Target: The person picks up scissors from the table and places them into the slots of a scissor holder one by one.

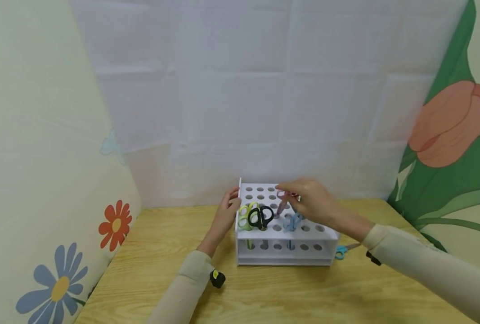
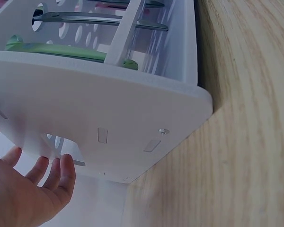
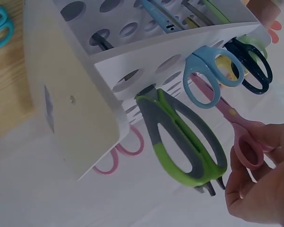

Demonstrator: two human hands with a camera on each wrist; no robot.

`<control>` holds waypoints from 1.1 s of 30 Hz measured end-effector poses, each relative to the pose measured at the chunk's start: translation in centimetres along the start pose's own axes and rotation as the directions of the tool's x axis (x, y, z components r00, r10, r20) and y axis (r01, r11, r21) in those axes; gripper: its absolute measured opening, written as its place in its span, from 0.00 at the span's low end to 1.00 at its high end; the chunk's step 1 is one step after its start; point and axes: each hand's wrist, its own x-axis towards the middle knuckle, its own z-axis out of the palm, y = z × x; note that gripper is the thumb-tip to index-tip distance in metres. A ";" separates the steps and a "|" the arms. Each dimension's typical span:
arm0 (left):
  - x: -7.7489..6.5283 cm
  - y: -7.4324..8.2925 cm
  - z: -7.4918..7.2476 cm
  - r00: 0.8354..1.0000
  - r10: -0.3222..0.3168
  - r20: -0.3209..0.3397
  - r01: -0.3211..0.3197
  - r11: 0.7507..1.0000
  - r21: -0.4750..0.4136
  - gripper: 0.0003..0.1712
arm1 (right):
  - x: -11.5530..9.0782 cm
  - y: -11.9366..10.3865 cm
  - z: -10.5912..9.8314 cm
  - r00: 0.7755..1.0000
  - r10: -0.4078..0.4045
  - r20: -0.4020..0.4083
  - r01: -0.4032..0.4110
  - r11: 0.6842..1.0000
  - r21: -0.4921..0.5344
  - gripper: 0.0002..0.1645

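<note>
A white rack (image 1: pixel 284 262) with rows of round holes stands on the table, several scissors upright in it. At its left side panel is my left hand (image 1: pixel 226 213), fingertips touching the panel beside a cutout in the left wrist view. My right hand (image 1: pixel 314 202) pinches pink scissors (image 3: pixel 245 142) by the handle loops, blades slanting down toward the holes. Close by are light-blue scissors (image 3: pixel 203 75), black-handled scissors (image 1: pixel 260 218) and yellow-green scissors (image 1: pixel 245 216). Green-and-grey kitchen shears (image 3: pixel 182 135) stand in a hole near the rack's right end.
Turquoise-handled scissors (image 1: pixel 340 253) lie on the wooden table (image 1: pixel 272 297) at the rack's right. Another pair with pink loops (image 3: pixel 116 161) shows behind the rack's end panel in the right wrist view. A white cloth (image 1: pixel 223 112) hangs behind the table.
</note>
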 end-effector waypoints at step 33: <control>-0.2 0.2 0.1 1.000 -0.017 0.003 0.017 1.000 -0.005 0.31 | 1.6 -1.5 3.2 0.902 0.238 0.359 -0.245 0.969 -0.027 0.12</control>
